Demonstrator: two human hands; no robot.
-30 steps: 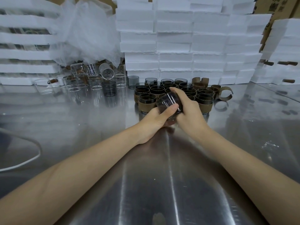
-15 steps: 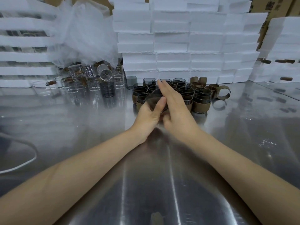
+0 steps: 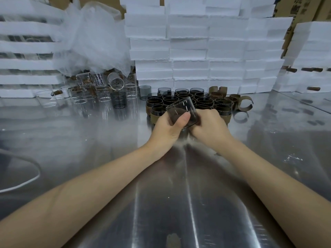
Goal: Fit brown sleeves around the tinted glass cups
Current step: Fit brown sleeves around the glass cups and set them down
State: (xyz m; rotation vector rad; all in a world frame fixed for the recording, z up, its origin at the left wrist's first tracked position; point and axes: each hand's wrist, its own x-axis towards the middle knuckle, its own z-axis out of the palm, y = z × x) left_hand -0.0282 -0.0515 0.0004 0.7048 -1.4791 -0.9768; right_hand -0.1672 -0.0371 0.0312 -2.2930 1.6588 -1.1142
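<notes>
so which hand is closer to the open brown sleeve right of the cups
Right: the right hand is just left of the open sleeve; the left hand lies farther left.

Held tinted glass cup (image 3: 182,111) above shiny metal table (image 3: 188,203), before cluster of brown-sleeved tinted cups (image 3: 202,101). Right of cluster, loose brown curled sleeves (image 3: 241,104); left, clear glass cups (image 3: 100,93). Behind all, white foam block stack (image 3: 197,51).

Two bare forearms (image 3: 93,192), bare left hand (image 3: 168,128), bare right hand (image 3: 209,124)
</notes>
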